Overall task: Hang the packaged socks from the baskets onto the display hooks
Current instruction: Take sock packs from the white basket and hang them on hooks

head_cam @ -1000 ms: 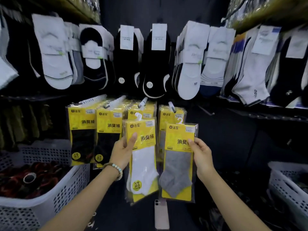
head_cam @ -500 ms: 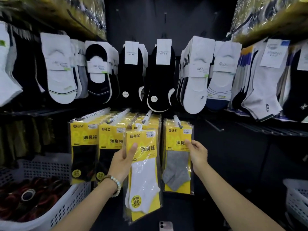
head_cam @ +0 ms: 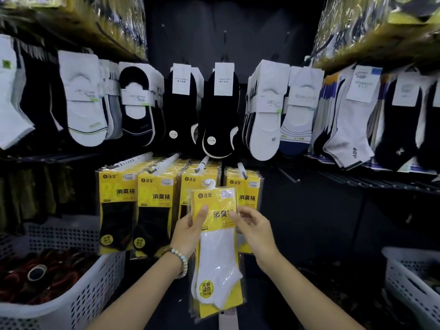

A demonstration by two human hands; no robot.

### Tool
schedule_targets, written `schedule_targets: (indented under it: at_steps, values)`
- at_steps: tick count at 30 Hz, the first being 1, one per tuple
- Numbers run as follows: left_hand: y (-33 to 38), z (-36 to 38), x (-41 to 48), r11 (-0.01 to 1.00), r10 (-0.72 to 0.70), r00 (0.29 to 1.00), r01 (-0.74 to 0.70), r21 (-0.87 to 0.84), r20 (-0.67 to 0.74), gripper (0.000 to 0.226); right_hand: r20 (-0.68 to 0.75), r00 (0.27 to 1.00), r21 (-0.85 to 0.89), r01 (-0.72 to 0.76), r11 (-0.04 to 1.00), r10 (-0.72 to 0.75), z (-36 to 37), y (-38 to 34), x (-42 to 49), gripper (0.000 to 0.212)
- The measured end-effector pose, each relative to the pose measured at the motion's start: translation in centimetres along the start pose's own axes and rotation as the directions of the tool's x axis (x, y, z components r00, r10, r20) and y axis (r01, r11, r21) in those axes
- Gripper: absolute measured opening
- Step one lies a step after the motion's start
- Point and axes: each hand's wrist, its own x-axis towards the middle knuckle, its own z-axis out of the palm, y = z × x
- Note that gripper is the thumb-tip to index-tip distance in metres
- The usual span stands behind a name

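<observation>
The left hand (head_cam: 190,232) and right hand (head_cam: 255,231) are pinching the white sock pack (head_cam: 217,248) upright, aligning its hanger (head_cam: 209,183) with the display hook (head_cam: 202,164).

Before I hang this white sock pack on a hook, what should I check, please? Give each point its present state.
1. Left hand grips white sock pack: ok.
2. Right hand holds its right edge: ok.
3. Pack's hanger loop upright, unobstructed: ok.
4. Loop threaded on display hook: not ok.
5. Hook tip bare: ok.
6. Hung packs there match: cannot tell, hidden.
</observation>
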Motion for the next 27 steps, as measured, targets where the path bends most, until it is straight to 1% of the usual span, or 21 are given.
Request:
schedule_targets:
  at_steps: [2, 5, 7, 9, 10, 13, 14, 15, 17, 20, 23, 25, 27]
  values:
    - [0.3, 0.8, -0.4, 0.999, -0.037, 0.998, 0.036, -0.02, -0.042, 0.023, -0.034, 0.999, 0.016, 0.012, 1.0, -0.011, 0.1, -0.2, -0.6, 0.025]
    - [0.8, 1.5, -1.0, 0.999, -0.047, 0.996, 0.047, 0.006, -0.071, 0.022, -0.032, 0.999, 0.128, -0.027, 0.991, 0.031, -0.4, -0.2, -1.0, 0.02]
    - [1.0, 1.5, -1.2, 0.999, -0.034, 0.998, 0.036, 0.031, -0.057, 0.023, -0.026, 0.999, 0.129, -0.024, 0.991, 0.028, -0.8, 0.0, -1.1, 0.022]
    - [1.2, 1.6, -1.4, 0.998, -0.037, 0.999, 0.039, 0.055, -0.03, 0.027, -0.014, 1.0, 0.129, 0.009, 0.992, -0.007, -1.2, 0.2, -1.2, 0.021]
    - [1.2, 1.6, -1.5, 0.997, -0.04, 0.999, 0.042, 0.07, -0.018, 0.03, -0.009, 1.0, 0.135, 0.023, 0.991, -0.022, -1.4, 0.3, -1.2, 0.02]
    - [1.2, 1.5, -1.5, 0.991, -0.061, 0.998, 0.061, 0.122, -0.01, 0.057, -0.018, 1.0, 0.156, 0.018, 0.988, -0.016, -2.2, 0.9, -0.9, 0.023]
    - [1.2, 1.4, -1.4, 0.987, -0.058, 0.998, 0.061, 0.149, -0.025, 0.058, -0.033, 0.999, 0.169, -0.006, 0.986, 0.012, -2.5, 1.2, -0.7, 0.025]
    - [1.2, 1.2, -1.3, 0.984, -0.047, 0.998, 0.053, 0.171, -0.039, 0.056, -0.048, 0.998, 0.189, -0.035, 0.981, 0.045, -2.9, 1.5, -0.5, 0.026]
    - [1.3, 0.5, -0.9, 0.976, -0.031, 0.998, 0.041, 0.216, -0.051, 0.054, -0.082, 0.992, 0.225, -0.07, 0.972, 0.091, -3.7, 2.1, 0.0, 0.021]
    - [0.9, -0.9, 0.3, 0.968, -0.021, 0.996, 0.042, 0.247, -0.087, 0.048, -0.172, 0.979, 0.231, -0.071, 0.97, 0.113, -4.8, 2.3, 1.1, 0.013]
    - [0.8, -2.2, 1.3, 0.966, -0.005, 0.991, 0.039, 0.257, -0.132, 0.052, -0.26, 0.96, 0.217, -0.047, 0.975, 0.105, -5.6, 1.8, 3.0, 0.013]
    - [0.9, -2.8, 1.8, 0.965, 0.004, 0.989, 0.036, 0.261, -0.149, 0.049, -0.268, 0.96, 0.177, -0.031, 0.984, 0.078, -5.6, 1.2, 4.3, 0.015]
    - [0.9, -3.3, 2.3, 0.966, 0.003, 0.986, 0.039, 0.254, -0.165, 0.049, -0.229, 0.972, 0.129, -0.019, 0.991, 0.049, -5.1, 0.8, 5.4, 0.012]
